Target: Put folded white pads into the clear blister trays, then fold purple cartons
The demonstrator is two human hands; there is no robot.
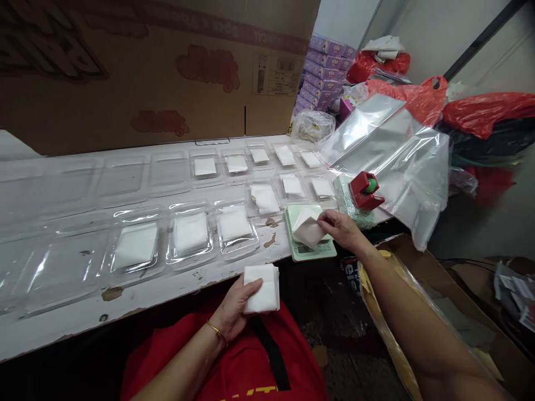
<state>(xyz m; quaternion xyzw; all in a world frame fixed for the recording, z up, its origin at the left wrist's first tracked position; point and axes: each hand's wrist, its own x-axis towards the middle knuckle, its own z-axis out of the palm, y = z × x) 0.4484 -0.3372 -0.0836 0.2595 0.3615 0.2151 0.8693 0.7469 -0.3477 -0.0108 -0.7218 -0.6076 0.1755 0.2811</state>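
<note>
A stack of white folded sheets [263, 292] rests in my left hand [234, 306], the thumb pressed across its top near the table's front edge. My right hand [340, 228] pinches the corner of a white folded sheet [308, 231] over a pale green kitchen scale [295, 252]. More white sheet lies beneath it on the scale, and the sheet partly covers the display. Left of the scale, a clear plastic tray [237, 250] holds a white stack. Several similar trays with white stacks stand in rows beside and behind it.
Several clear trays [62, 273] without stacks cover the table's left part. A large cardboard box [159, 83] stands behind. A red tape dispenser [363, 192] sits right of the scale, beside clear plastic bags [401, 150]. Purple boxes [324, 72] are piled at the back.
</note>
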